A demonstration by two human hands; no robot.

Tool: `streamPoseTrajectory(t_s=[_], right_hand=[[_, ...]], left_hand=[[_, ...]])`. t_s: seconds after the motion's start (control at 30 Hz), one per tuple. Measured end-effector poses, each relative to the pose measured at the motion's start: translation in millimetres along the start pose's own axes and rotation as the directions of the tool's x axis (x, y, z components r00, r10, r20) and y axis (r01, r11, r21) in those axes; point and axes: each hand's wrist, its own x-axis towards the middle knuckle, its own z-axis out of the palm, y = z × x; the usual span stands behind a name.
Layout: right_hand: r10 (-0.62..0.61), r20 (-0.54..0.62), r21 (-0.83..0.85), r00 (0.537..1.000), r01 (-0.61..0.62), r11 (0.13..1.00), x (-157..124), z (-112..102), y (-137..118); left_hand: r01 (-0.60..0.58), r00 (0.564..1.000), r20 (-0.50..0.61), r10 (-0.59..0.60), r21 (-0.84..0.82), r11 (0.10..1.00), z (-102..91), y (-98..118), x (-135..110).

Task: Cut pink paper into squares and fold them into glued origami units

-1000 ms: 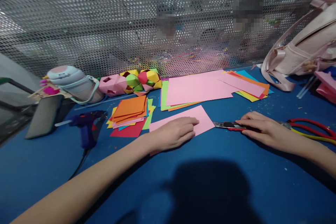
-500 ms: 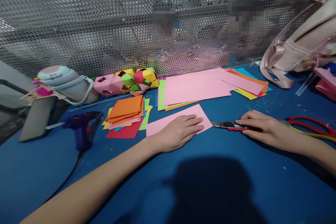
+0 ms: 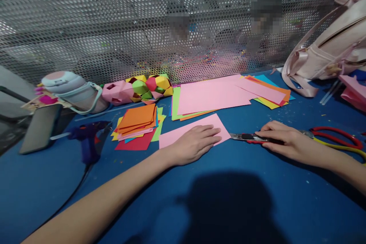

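My left hand (image 3: 196, 143) lies flat with its fingers stretched over a strip of pink paper (image 3: 177, 134) on the blue table. In my right hand (image 3: 288, 140) is a red and black utility knife (image 3: 248, 137), lying low over the table with its blade pointing left. The blade tip meets or nearly meets the right corner of the pink paper. Under and behind my right hand are scissors (image 3: 337, 137) with red and yellow handles, partly hidden.
A pile of coloured paper squares (image 3: 137, 118) and a blue glue gun (image 3: 88, 137) lie left. Behind are larger pink sheets (image 3: 211, 93), folded paper shapes (image 3: 151, 87), a bottle (image 3: 74, 89) and a pink bag (image 3: 328, 45). A phone (image 3: 41, 127) leans far left. A perforated metal screen (image 3: 128, 26) stands behind.
Almost nothing differs. The view has shifted very slightly; both hands, the knife and the pink paper keep their places.
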Motion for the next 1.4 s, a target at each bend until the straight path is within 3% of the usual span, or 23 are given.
streamPoseTrajectory(t_s=[0.37,0.8,1.4], right_hand=[[0.009,-0.097,-0.014,0.995,-0.011,1.0,-4.6,8.6,-5.7],[0.014,-0.019,-0.001,1.0,-0.014,1.0,-5.8,8.9,-9.1],[-0.014,-0.048,-0.052,0.999,0.011,0.999,-11.3,16.7,-22.5]], left_hand=[[0.009,1.0,0.015,-0.009,0.014,1.0,1.1,-0.9,-1.8],[0.038,0.999,0.023,-0.038,-0.001,0.999,1.3,-0.5,-1.1],[0.015,1.0,-0.028,-0.015,-0.004,1.0,3.0,-1.3,-2.0]])
